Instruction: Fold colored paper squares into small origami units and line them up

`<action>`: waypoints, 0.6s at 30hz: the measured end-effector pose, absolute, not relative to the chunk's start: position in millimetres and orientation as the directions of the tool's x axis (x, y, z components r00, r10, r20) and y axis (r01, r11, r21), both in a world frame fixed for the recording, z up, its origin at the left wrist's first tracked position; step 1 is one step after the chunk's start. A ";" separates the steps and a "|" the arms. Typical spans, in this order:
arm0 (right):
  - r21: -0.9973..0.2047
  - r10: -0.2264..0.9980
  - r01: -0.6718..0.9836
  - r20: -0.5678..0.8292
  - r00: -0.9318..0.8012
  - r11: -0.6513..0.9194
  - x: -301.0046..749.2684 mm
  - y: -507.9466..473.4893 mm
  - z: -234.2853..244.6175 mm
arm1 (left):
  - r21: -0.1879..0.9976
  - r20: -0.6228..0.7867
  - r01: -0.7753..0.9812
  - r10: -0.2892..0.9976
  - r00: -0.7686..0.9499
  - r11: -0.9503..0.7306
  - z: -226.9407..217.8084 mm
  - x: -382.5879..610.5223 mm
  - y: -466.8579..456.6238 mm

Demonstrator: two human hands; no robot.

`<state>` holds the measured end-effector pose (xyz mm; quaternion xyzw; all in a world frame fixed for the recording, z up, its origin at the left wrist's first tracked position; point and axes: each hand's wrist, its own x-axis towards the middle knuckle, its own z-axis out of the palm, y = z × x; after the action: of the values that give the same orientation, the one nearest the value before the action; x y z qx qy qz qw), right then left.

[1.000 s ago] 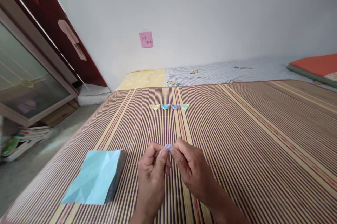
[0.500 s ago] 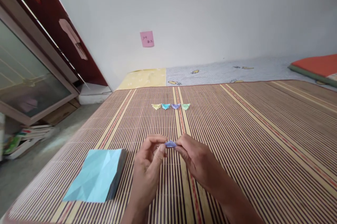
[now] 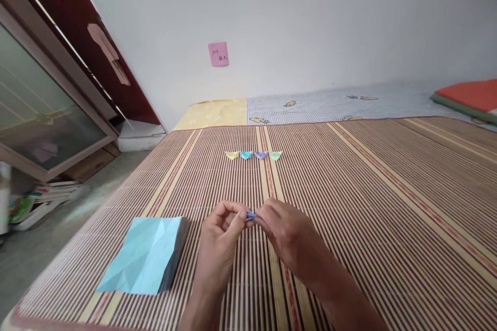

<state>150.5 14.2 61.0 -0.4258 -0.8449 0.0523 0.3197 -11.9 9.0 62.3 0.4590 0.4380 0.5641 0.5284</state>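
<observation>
In the head view, a striped mat [image 3: 373, 227] covers the broad surface in front of the person, its thin dark and pale slats crossed by wider cream bands with red lines. Beyond its far edge lie a yellow cloth [image 3: 217, 114] and, beside that to the right, a finely checked cloth [image 3: 318, 107] with yellow motifs. An orange folded item [image 3: 469, 94] with a green edge rests at the far right, against a plain white wall [image 3: 330, 20]. To the left are a dark red door [image 3: 134, 100], a framed glass panel [image 3: 42, 113], and a grey floor [image 3: 106, 183] with a pile of printed matter [image 3: 48, 196] on it.

The left hand [image 3: 222, 230] and right hand [image 3: 289, 227] are close together above the mat, pinching opposite ends of a small purple folded paper [image 3: 251, 215] between them. Farther off, four small folded papers [image 3: 246, 155] sit in a row: yellow, blue, purple, pale green. A paper stack [image 3: 143, 256], topped by a creased light-blue sheet, lies left of the left hand.

A pink note [image 3: 218, 54] on the wall carries handwriting: the upper line seems to read "304"; the lower is too small to make out.
</observation>
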 end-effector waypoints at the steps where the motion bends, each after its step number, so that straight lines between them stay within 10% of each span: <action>1: -0.369 0.748 0.678 0.510 -0.425 0.637 150.5 14.1 61.2 | 0.980 0.059 -0.188 0.998 -0.023 -0.062 61.5 -12.4 9.5; 18: -0.463 0.665 0.538 0.694 -0.275 0.705 144.4 11.6 64.9 | 0.990 0.140 0.031 0.986 -0.090 -0.138 68.1 -0.9 2.9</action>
<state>144.4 11.6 64.9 -0.3781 -0.7955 0.0680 0.4685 -0.9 2.9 68.1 0.5160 0.4924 0.5502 0.4341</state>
